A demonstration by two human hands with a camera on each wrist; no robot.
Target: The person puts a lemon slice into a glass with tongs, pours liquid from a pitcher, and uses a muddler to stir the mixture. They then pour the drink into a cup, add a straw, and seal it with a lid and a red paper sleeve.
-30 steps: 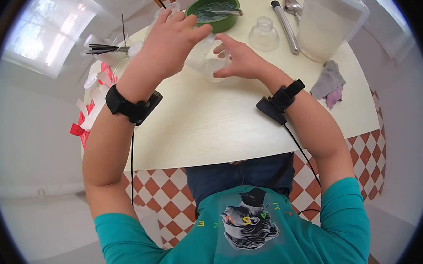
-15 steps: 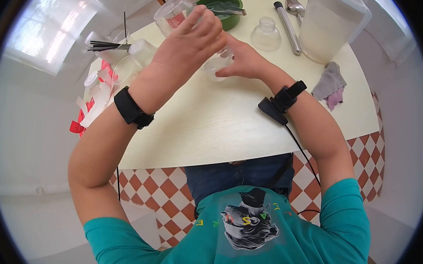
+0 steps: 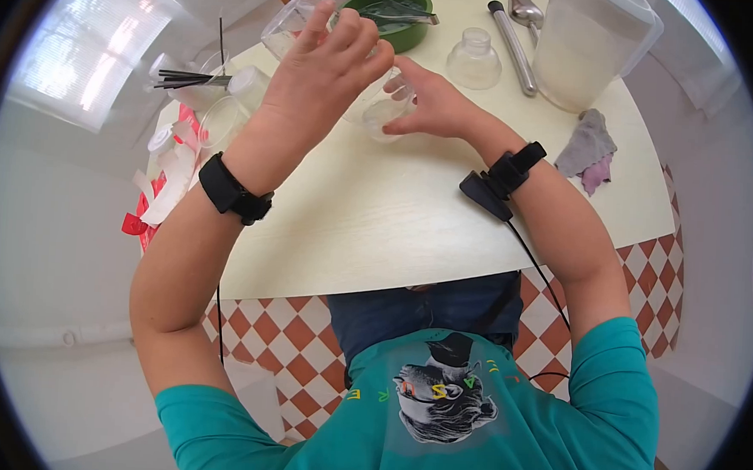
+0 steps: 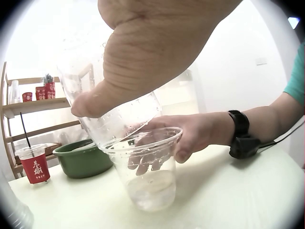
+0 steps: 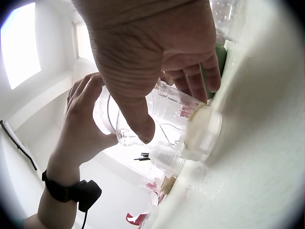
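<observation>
My left hand [image 3: 321,70] grips a clear shaker-like container [image 3: 287,28], tilted with its mouth at the rim of a clear plastic cup [image 4: 151,186]. The cup stands upright on the table with a shallow layer of cloudy liquid at its bottom. My right hand [image 3: 439,105] curves its fingers and thumb round the cup's far side, as the left wrist view shows. In the right wrist view my thumb [image 5: 138,121] lies in front of the clear plastic. Part of the tilted container is hidden behind my left hand.
A green bowl [image 3: 411,38] with tongs stands behind. A clear dome-shaped piece [image 3: 474,63], metal rod [image 3: 514,51], scoop [image 3: 525,10], large pitcher [image 3: 584,50] and grey cloth [image 3: 586,146] are right; cups, black straws [image 3: 193,81] and red-white wrappers [image 3: 170,186] left. A red cup [image 4: 35,165] stands near the bowl.
Over the last second my left hand has moved right, then slightly back left, and the container it holds has tilted. My right hand has stayed at the cup.
</observation>
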